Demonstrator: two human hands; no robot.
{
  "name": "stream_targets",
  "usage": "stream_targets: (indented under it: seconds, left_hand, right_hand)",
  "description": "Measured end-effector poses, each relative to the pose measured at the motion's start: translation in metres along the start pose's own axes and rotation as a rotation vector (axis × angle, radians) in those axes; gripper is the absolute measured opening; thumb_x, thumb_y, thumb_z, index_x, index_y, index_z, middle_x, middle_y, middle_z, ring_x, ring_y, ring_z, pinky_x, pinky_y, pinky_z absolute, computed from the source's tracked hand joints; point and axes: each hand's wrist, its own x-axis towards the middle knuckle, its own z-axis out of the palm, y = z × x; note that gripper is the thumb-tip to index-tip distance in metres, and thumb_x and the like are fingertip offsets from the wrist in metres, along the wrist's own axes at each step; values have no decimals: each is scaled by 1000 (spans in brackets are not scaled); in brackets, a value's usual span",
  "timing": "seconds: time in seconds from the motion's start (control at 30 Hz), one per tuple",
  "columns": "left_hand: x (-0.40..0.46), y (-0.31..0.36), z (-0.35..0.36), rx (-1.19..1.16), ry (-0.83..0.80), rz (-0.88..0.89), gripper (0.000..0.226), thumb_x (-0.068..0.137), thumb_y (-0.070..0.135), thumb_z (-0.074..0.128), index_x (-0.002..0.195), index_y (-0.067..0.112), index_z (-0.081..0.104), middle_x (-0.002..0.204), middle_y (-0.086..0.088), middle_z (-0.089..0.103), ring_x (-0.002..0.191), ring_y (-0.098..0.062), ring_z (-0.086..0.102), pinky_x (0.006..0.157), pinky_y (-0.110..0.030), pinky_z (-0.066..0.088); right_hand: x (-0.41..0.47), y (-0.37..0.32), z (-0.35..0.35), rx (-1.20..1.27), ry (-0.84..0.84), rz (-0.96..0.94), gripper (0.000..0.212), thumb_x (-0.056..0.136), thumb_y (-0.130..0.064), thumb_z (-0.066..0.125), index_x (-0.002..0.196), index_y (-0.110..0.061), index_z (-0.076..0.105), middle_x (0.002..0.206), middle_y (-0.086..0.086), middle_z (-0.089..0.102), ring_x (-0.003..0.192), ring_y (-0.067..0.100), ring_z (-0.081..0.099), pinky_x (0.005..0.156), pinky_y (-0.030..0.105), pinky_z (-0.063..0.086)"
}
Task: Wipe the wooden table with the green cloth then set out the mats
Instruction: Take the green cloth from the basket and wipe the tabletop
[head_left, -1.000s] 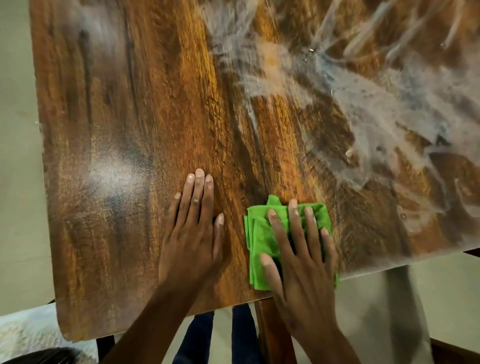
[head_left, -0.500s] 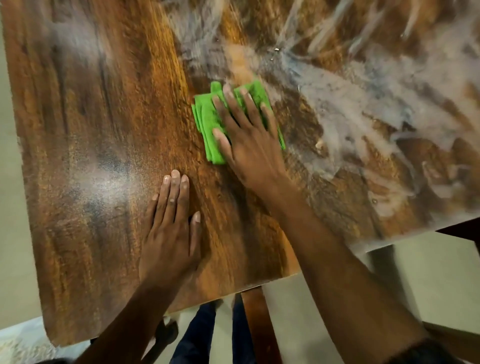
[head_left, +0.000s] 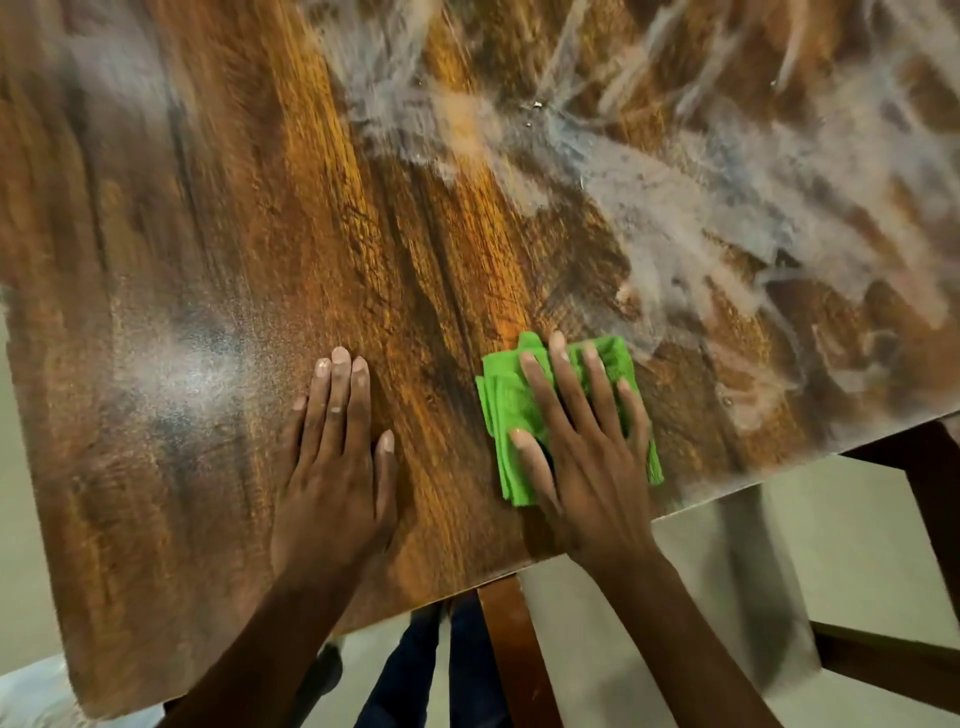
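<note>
Item count, head view:
- Wooden table (head_left: 218, 218): qty 1, fills most of frame.
- Green cloth (head_left: 511, 405): qty 1, folded, lower centre-right.
- Hands: qty 2. Left hand (head_left: 332, 467) lower centre; right hand (head_left: 587, 457) just to its right.
- Forearms: qty 2, entering from bottom edge.
- Table leg (head_left: 514, 654): 1 at bottom centre; more dark wooden members at lower right, no. unclear.
- Dusty grey smear zones: approx. 2, upper right and centre left.
</note>
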Motion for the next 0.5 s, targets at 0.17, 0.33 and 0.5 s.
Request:
stream_targets:
  seconds: [0.17,0.33,0.5]
  left_hand:
    - [3,0,0,-35,0,-8,66,110,34,28,169,10,11,178,-7,7,165,-18,3,133,-46,9]
    - [0,1,-1,-75,-9,-13,66,110,36,27,169,12,10,178,-6,7,165,-17,2,133,-46,8]
    - [3,3,-1,-71,33,-19,65,110,35,27,169,12,15,177,-6,12,164,-14,3,133,-37,2]
  right_hand:
    - [114,8,-10,30,94,-54,70,111,-58,30,170,-26,8,177,-3,9,164,18,4,130,51,12]
    - [135,22,-9,-18,113,-64,70,112,-59,24,169,-22,11,177,0,13,164,19,9,131,48,12]
    - [40,49,-10,-56,12,-134,58,114,-52,22,168,-40,6,178,-1,-5,164,19,-6,131,52,8]
